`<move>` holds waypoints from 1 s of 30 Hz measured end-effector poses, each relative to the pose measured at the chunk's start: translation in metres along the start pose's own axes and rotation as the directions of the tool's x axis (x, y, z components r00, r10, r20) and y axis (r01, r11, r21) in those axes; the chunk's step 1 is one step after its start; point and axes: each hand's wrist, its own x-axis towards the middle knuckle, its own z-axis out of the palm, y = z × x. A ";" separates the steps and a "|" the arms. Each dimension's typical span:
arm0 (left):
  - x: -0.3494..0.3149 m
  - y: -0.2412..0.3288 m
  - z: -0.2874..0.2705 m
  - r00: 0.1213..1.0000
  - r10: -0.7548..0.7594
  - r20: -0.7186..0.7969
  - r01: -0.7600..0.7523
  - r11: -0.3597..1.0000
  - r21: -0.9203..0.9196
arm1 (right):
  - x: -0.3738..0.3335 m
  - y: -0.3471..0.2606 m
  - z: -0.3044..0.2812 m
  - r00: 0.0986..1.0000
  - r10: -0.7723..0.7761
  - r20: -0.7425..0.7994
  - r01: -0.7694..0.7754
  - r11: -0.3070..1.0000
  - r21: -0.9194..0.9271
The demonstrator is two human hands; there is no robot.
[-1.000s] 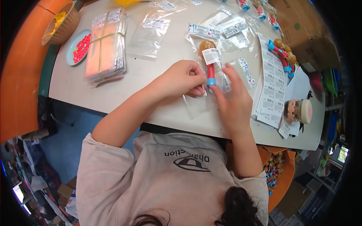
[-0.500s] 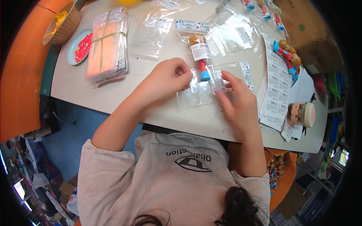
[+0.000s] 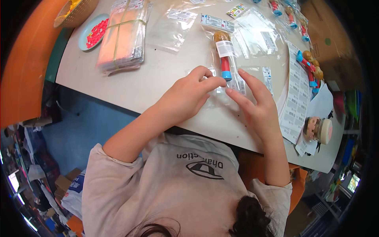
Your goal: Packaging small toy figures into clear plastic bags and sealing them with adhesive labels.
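A toy with a brown ball head, red handle and blue end (image 3: 225,63) lies inside a clear plastic bag (image 3: 233,65) with a printed header card (image 3: 217,22). A white label (image 3: 225,48) wraps the toy below its head. My left hand (image 3: 191,93) is closed at the bag's lower left, its curled fingers on the plastic beside the blue end. My right hand (image 3: 258,100) is open at the bag's right side, thumb and forefinger apart and touching the film. Part of the bag's lower end is hidden by my fingers.
At left are a bundle of tied bags (image 3: 120,37), a plate of small red pieces (image 3: 83,41) and a basket (image 3: 81,14). Flat clear bags (image 3: 256,35) lie behind. Label sheets (image 3: 294,102), more toys (image 3: 310,69) and a jar (image 3: 318,130) are on the right.
The view has shifted, so the table sits differently in it. My left hand has moved in toward the toy's blue end, and the right thumb has come closer to it.
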 end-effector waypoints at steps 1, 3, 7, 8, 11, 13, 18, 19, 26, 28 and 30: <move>0.000 0.000 0.002 0.999 0.004 -0.040 -0.001 0.999 0.054 | 0.000 0.002 0.002 0.999 -0.039 -0.033 0.039 0.999 0.010; 0.000 -0.005 0.007 0.996 0.029 -0.079 -0.023 0.997 0.072 | -0.003 0.007 0.008 0.994 -0.082 -0.066 0.083 0.996 0.020; 0.000 -0.009 0.007 0.983 0.103 -0.155 -0.082 0.988 0.133 | -0.004 0.005 0.009 0.998 0.012 -0.061 -0.008 0.998 0.058; -0.001 -0.011 0.008 0.983 0.100 -0.157 -0.080 0.988 0.133 | -0.003 0.003 0.006 0.999 0.026 0.019 -0.026 0.999 -0.032; -0.004 -0.018 0.009 0.958 0.178 -0.227 -0.159 0.982 0.100 | -0.008 0.005 0.008 0.995 -0.099 0.006 0.099 0.988 -0.118; -0.006 -0.018 0.008 0.954 0.157 -0.255 -0.159 0.987 0.014 | -0.010 0.005 0.008 0.995 -0.103 0.003 0.103 0.988 -0.113; -0.012 -0.025 -0.003 0.968 0.092 -0.232 -0.086 0.996 0.035 | -0.008 0.008 0.010 0.987 -0.162 0.019 0.163 0.983 -0.087; -0.013 -0.026 -0.003 0.972 0.076 -0.223 -0.068 0.997 0.043 | -0.007 0.007 0.011 0.988 -0.153 0.011 0.153 0.986 -0.060; -0.016 -0.019 0.000 0.964 0.216 -0.155 -0.191 0.968 0.160 | -0.007 0.008 0.016 0.965 -0.251 -0.077 0.251 0.968 -0.016; -0.016 -0.025 0.001 0.952 0.264 -0.153 -0.228 0.949 0.219 | -0.008 0.008 0.018 0.962 -0.264 -0.068 0.265 0.964 0.002; -0.017 -0.033 0.003 0.949 0.273 -0.158 -0.236 0.946 0.221 | -0.009 0.009 0.022 0.959 -0.277 -0.060 0.278 0.960 0.020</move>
